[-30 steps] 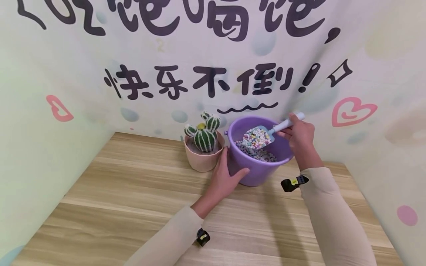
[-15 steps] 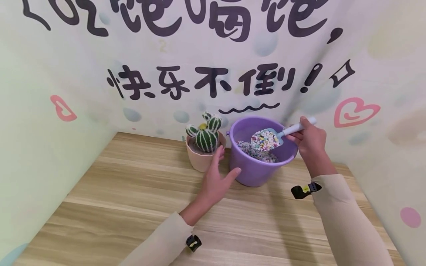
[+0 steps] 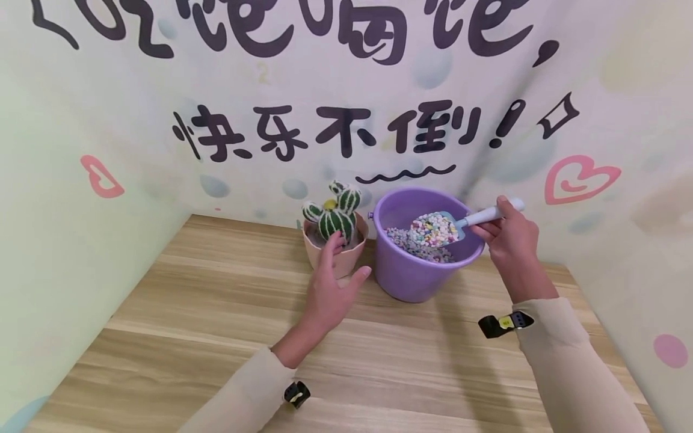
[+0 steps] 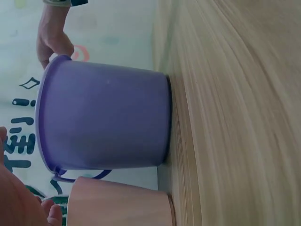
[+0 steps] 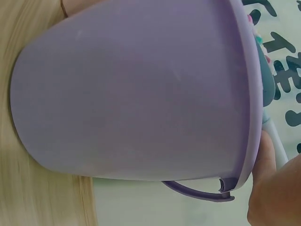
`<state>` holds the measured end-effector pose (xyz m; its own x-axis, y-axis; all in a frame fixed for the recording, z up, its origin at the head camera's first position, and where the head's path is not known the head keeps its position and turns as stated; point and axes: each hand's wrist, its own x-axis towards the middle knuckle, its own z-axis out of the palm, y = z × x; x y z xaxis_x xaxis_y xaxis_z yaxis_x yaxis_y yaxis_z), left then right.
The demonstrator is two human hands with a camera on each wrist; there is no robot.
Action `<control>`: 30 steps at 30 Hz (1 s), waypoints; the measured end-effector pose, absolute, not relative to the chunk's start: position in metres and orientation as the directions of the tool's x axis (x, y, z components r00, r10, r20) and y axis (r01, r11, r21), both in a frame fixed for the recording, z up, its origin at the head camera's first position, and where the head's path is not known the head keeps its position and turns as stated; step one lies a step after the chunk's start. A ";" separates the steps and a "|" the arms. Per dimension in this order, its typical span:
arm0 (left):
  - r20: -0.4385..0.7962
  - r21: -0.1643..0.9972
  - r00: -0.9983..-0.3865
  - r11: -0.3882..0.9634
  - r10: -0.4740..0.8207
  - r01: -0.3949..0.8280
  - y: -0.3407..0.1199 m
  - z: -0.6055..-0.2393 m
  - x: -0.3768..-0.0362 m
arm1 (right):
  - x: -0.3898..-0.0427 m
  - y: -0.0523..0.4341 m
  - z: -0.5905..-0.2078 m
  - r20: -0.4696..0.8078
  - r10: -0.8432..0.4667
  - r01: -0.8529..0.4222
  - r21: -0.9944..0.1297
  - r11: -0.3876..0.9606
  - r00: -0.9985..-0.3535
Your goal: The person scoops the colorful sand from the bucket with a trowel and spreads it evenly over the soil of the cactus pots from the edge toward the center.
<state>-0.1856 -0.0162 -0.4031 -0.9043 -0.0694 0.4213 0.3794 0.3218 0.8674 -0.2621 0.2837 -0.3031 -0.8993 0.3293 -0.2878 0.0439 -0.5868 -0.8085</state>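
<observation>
In the head view my right hand (image 3: 514, 243) grips the pale handle of a small blue scoop (image 3: 489, 214) at the right rim of a purple bucket (image 3: 414, 279). The scoop, heaped with multicoloured pebbles (image 3: 430, 230), is over the bucket's opening. More small pebbles (image 3: 400, 240) lie inside the bucket. My left hand (image 3: 327, 297), thumb and fingers spread, is in front of a pink pot (image 3: 354, 255) with a green-and-white cactus (image 3: 334, 225). Its fingertips overlap the pot and cactus in this view. From the right wrist, the bucket (image 5: 136, 94) hides most of the scoop (image 5: 267, 77).
Pot and bucket stand side by side on a wood-grain table (image 3: 216, 325), close to the back wall (image 3: 238, 186) with its black lettering. The bucket's handle (image 5: 197, 192) hangs down on the wall side. Pale walls enclose the table left and right.
My left hand has moved left from between pot and bucket to in front of the pot. My right hand has shifted right and slightly down with the loaded scoop.
</observation>
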 end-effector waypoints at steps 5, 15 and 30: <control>0.445 0.847 -0.889 0.370 -0.102 0.382 -0.025 -0.406 -0.186 | -0.254 0.285 -0.303 -0.302 0.329 0.040 -0.789 -0.613 -0.895; 0.557 0.746 -0.820 0.513 -0.130 0.425 -0.043 -0.414 -0.192 | -0.234 0.284 -0.306 -0.293 0.275 0.018 -0.713 -0.701 -0.916; 0.366 0.813 -0.912 0.540 -0.186 0.217 -0.062 -0.423 -0.208 | -0.214 0.285 -0.314 -0.284 0.211 0.005 -0.606 -0.795 -0.935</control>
